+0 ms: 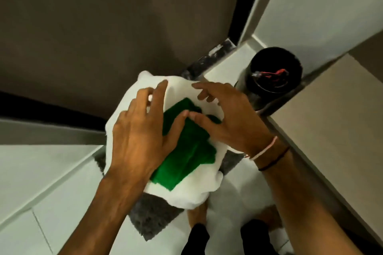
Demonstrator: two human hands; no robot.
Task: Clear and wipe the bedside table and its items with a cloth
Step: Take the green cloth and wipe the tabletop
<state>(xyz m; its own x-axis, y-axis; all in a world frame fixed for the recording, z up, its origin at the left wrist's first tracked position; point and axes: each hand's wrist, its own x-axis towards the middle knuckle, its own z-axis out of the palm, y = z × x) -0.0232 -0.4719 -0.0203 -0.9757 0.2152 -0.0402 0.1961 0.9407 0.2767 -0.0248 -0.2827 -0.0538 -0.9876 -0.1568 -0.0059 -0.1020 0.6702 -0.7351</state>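
A folded green cloth (186, 151) lies on top of a bunched white towel (192, 194), held up in the air above the floor. My left hand (143, 130) lies across the left side of the bundle, fingers curled over the towel's far edge and thumb pressing on the green cloth. From the right, my right hand (232, 118) grips the towel's far right edge, its thumb on the green cloth and touching the left thumb. The bedside table is not in view.
A black round bin (275, 74) holding something red stands at the right, next to a beige cabinet top (331, 109). A grey rug (149, 217) lies on the white tiled floor under the bundle, by my feet (199, 213). A dark brown panel (103, 27) fills the back.
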